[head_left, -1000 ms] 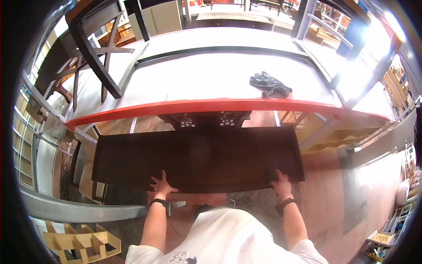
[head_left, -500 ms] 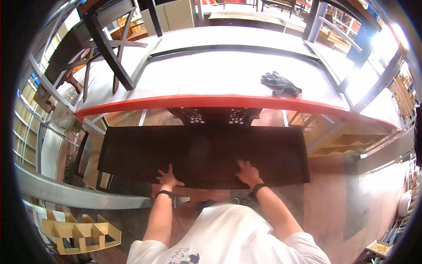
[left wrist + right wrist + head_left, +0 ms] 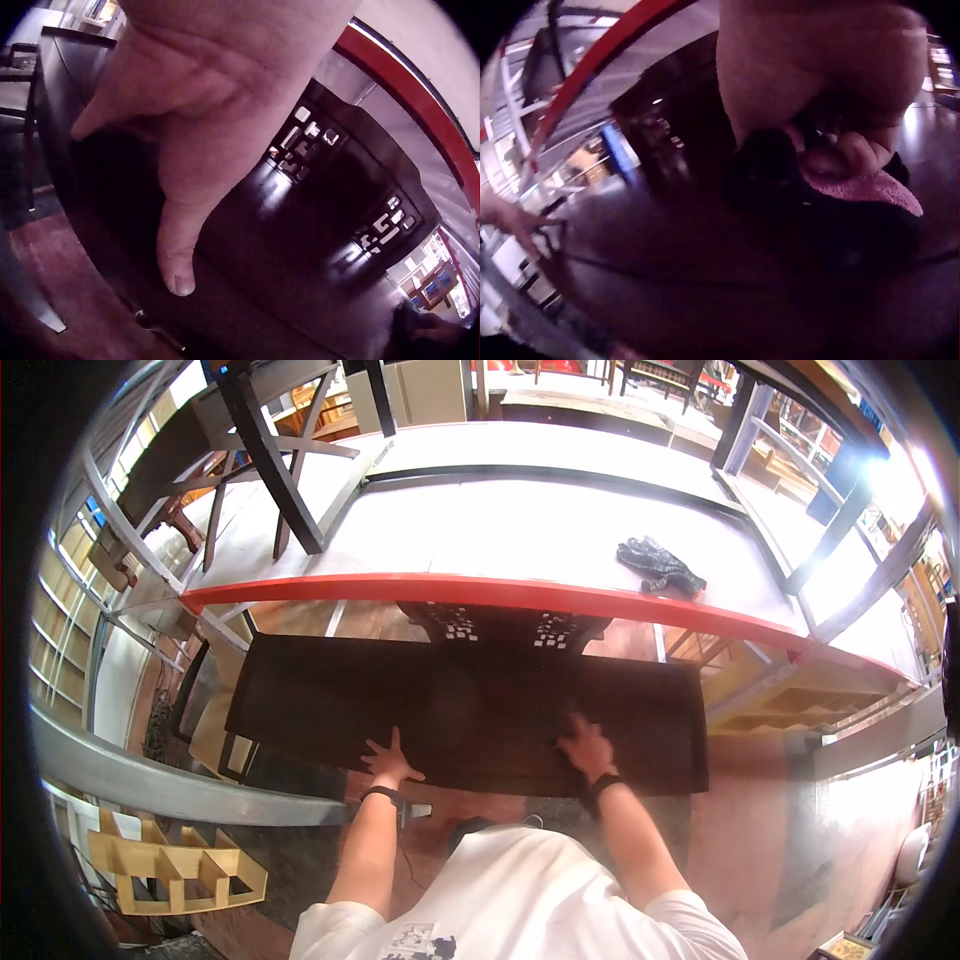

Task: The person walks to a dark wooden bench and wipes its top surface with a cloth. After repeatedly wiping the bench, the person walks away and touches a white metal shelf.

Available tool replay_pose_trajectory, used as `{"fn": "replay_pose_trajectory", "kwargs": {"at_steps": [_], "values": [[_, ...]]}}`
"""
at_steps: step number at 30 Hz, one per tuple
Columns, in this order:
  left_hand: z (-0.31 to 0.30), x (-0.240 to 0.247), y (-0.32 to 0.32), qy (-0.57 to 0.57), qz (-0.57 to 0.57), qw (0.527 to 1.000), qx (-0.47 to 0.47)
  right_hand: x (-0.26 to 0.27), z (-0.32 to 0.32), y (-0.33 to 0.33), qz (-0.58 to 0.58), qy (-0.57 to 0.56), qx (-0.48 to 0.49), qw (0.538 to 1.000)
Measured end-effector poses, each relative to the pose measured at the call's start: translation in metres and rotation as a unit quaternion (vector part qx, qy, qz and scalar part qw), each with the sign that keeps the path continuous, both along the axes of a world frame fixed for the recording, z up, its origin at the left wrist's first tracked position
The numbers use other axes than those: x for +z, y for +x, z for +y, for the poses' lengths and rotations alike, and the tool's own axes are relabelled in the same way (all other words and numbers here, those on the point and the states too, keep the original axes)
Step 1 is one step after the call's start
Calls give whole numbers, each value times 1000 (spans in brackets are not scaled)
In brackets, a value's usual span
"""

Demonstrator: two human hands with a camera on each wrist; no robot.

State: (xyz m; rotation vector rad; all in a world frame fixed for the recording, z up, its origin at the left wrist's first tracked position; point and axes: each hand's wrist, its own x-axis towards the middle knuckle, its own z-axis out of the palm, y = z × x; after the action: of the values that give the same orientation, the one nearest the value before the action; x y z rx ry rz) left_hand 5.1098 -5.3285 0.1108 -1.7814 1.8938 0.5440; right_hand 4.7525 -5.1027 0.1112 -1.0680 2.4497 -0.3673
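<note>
A dark brown wooden tabletop (image 3: 480, 705) lies in front of the person, with its long front edge toward the body. My left hand (image 3: 392, 763) rests near that edge, left of the middle, with fingers spread and thumb out. Right of the middle, my right hand (image 3: 592, 748) is over the wood. In the right wrist view its curled fingers hold a soft-looking black thing with a pink fuzzy part (image 3: 877, 193), pressed low to the surface; its exact kind I cannot tell. A dark panel (image 3: 375, 169) with lattice cut-outs stands behind the tabletop.
Beyond the tabletop runs a white shelf with a red front edge (image 3: 480, 592); a crumpled black glove (image 3: 660, 566) lies on it. A grey metal beam (image 3: 200, 785) juts in at the left. Below it stands a light wooden compartment piece (image 3: 175, 865).
My right hand has swept left from the tabletop's right end to near its middle, then slightly back right. The left hand stays at the front edge. The head view has shifted a little.
</note>
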Motion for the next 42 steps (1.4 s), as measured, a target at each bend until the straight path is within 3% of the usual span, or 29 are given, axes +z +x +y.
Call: {"fn": "replay_pose_trajectory", "kwargs": {"at_steps": [6,9,12,19,21,23,28,31,35,37,42], "values": [[-3,-3,-1,-2,-6,1000,-11,-18,118,-115,72,32,-265,961],[-6,-6,-1,-12,-9,1000,-17,-37,162,-139,86,74,-334,936],[-6,-5,-1,-12,-2,1000,-17,-41,148,-132,108,91,-312,940],[-6,-8,0,-7,-20,1000,-9,-7,-2,-14,25,30,14,999],[-4,-5,-1,-13,-12,1000,-10,4,-41,35,5,60,133,989],[-3,-7,1,-19,-11,1000,-17,-43,-65,74,79,35,342,936],[-4,-3,-1,-4,1,1000,-6,20,-66,159,-23,27,452,891],[-5,-2,-5,-3,3,1000,0,-36,-77,141,11,-15,490,871],[-7,-1,-3,-5,-11,1000,-11,-50,-81,71,98,12,284,954],[-6,-4,-2,-2,-11,1000,-20,-7,-63,25,7,13,80,997],[-11,-14,0,-7,-24,999,-36,-13,24,-82,20,4,-152,988]]}}
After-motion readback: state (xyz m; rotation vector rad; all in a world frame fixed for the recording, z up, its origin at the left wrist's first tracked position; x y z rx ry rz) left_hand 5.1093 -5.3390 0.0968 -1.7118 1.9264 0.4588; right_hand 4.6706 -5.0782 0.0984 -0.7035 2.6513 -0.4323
